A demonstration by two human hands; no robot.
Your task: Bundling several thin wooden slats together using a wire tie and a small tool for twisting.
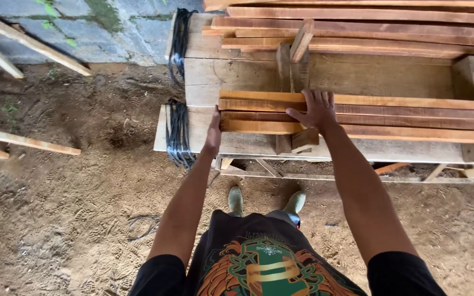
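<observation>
Head view: my right hand [315,111] lies spread flat on stacked planks [390,116]; my left hand [213,133] presses open against their nine o'clock ends on the counter [248,143].

- The slats [357,115] under the right hand [316,109] run off the frame at 3 o'clock; their far ends are unseen.
- The left hand [213,134] shows edge-on against the slat ends, fingers hidden.
- The worktop [237,71] is cut off at 3 o'clock.
- The upper boards [357,22] leave the frame at 12 o'clock.
</observation>
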